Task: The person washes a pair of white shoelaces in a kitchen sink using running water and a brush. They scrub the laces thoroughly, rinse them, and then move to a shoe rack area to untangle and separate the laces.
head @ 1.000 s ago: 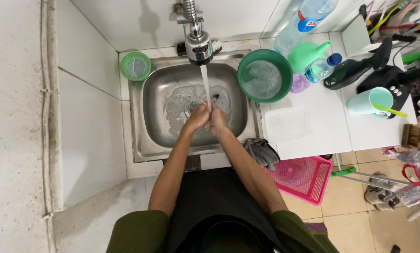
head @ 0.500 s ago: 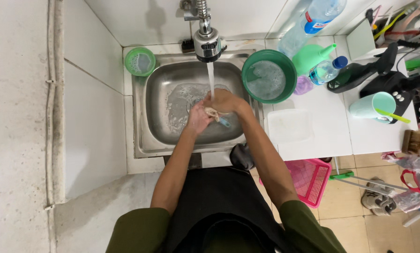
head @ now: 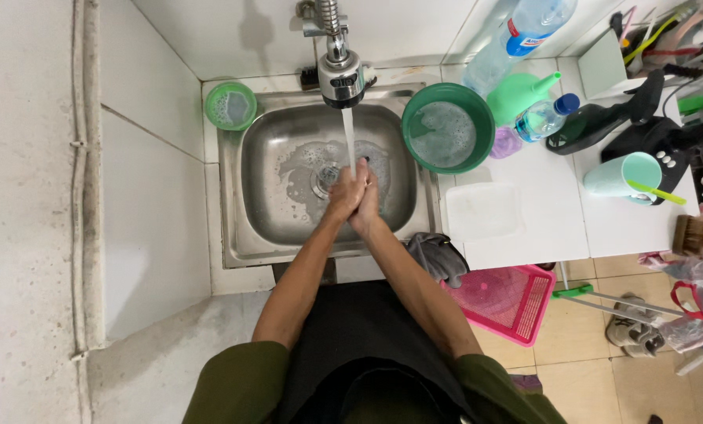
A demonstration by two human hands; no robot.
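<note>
My left hand (head: 343,193) and my right hand (head: 366,201) are pressed palm to palm over the steel sink (head: 273,212). A thin stream of water (head: 349,137) falls from the chrome tap (head: 340,74) onto the fingertips. Neither hand holds anything. Soapy water lies around the drain (head: 325,176) just beyond the hands. Both forearms reach in from the near edge of the sink.
A small green cup (head: 230,105) stands at the sink's back left corner. A green bowl of foamy water (head: 447,127) sits on the right rim. On the white counter (head: 555,220) are bottles, a green funnel and a teal cup (head: 623,174). A grey cloth (head: 438,256) hangs at the edge; a pink basket (head: 505,300) is below.
The hands were apart and rubbing each other half a second ago; now they are flat together again under the stream, a little farther right.
</note>
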